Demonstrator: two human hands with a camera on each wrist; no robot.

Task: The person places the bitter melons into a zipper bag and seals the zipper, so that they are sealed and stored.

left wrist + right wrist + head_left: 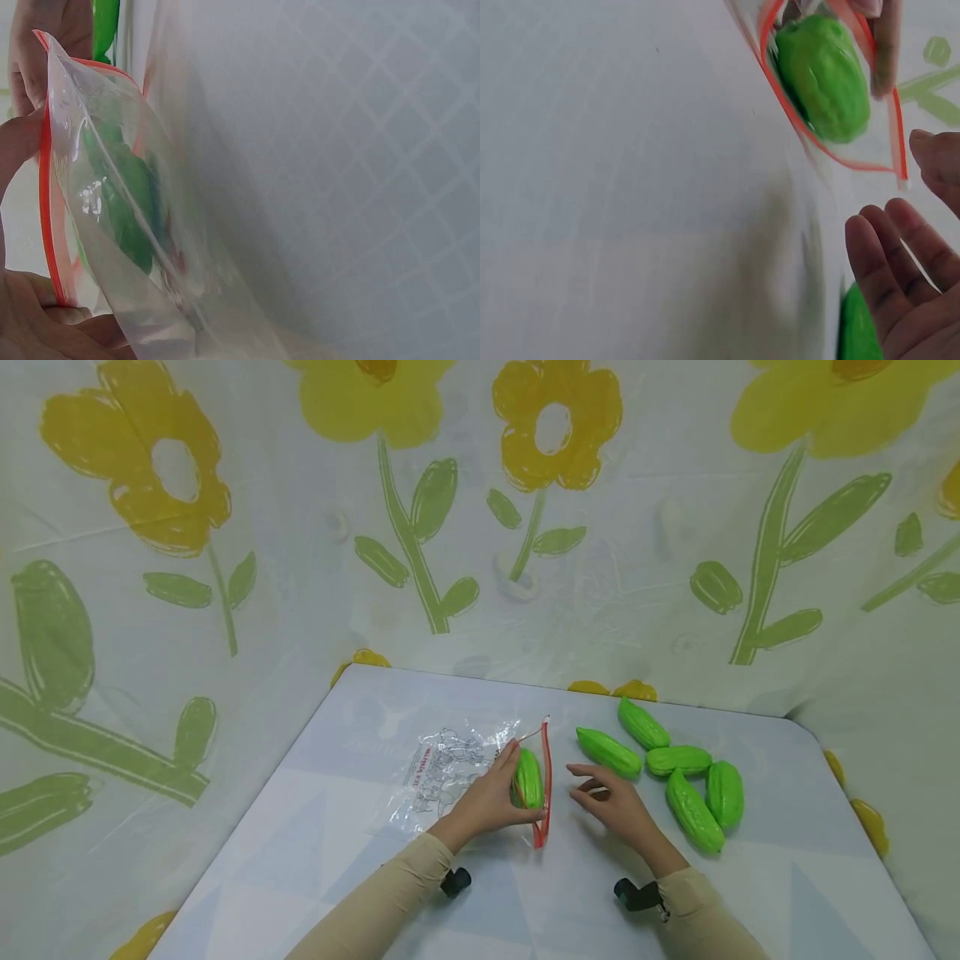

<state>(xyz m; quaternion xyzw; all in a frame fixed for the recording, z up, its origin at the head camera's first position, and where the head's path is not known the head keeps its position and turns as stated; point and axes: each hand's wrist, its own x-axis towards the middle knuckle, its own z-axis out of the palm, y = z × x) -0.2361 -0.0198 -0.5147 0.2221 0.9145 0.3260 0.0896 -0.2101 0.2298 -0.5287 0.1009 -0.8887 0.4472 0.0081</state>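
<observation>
A clear plastic zip bag [442, 777] with a red-edged mouth lies on the table, its mouth toward the right. Just inside that mouth sits a bright green, ridged vegetable shape like a bitter melon [825, 79]. My left hand [491, 797] holds the bag by its mouth, fingers at the far side and thumb at the near side. The red rim stands apart there, as the right wrist view shows. Right of the mouth, my right hand [615, 806] hovers with fingers loosely bent, nothing between them. Through the plastic, the green piece [124, 195] also shows in the left wrist view.
Several more green pieces [693, 810] of the same kind lie grouped on the table right of my right hand. The white table [300, 877] has pale blue triangles. A flower-printed curtain [637, 568] hangs behind and along the sides. Both wrists carry small black cameras [636, 895].
</observation>
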